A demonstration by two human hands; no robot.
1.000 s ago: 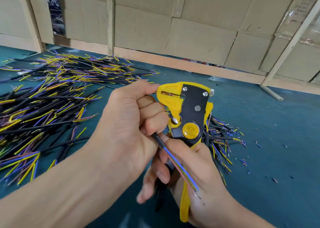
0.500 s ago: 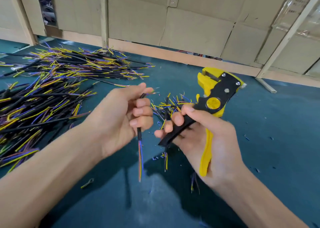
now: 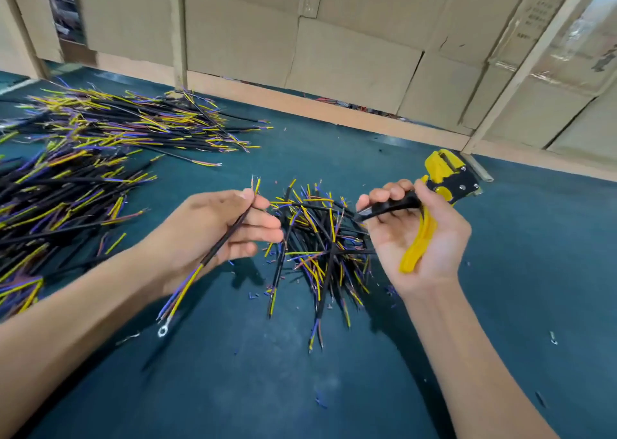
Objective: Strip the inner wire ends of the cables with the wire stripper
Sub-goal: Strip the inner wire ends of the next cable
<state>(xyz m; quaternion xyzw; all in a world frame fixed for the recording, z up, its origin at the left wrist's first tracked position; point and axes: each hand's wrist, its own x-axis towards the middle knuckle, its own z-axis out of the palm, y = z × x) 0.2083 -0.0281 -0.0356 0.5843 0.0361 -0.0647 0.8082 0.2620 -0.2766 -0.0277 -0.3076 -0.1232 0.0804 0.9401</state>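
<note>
My left hand [image 3: 213, 228] pinches one black cable [image 3: 223, 242] between thumb and fingers. Its yellow, blue and brown inner wires stick out at both ends, bare at the upper tip. My right hand [image 3: 414, 238] grips the yellow-and-black wire stripper [image 3: 434, 201] by its handles, jaws pointing up and right, away from the cable. Between the two hands a small heap of cables [image 3: 320, 248] lies on the teal table [image 3: 334, 388].
A big pile of cables [image 3: 60, 205] covers the left of the table, and another pile [image 3: 133, 124] lies at the back left. Small bits of cut insulation [image 3: 320, 402] dot the table. Cardboard panels [image 3: 350, 54] and wooden posts wall off the far edge.
The cable has come out of the stripper jaws. My hands have moved apart, the left carrying the cable left, the right swinging the stripper up and to the right.
</note>
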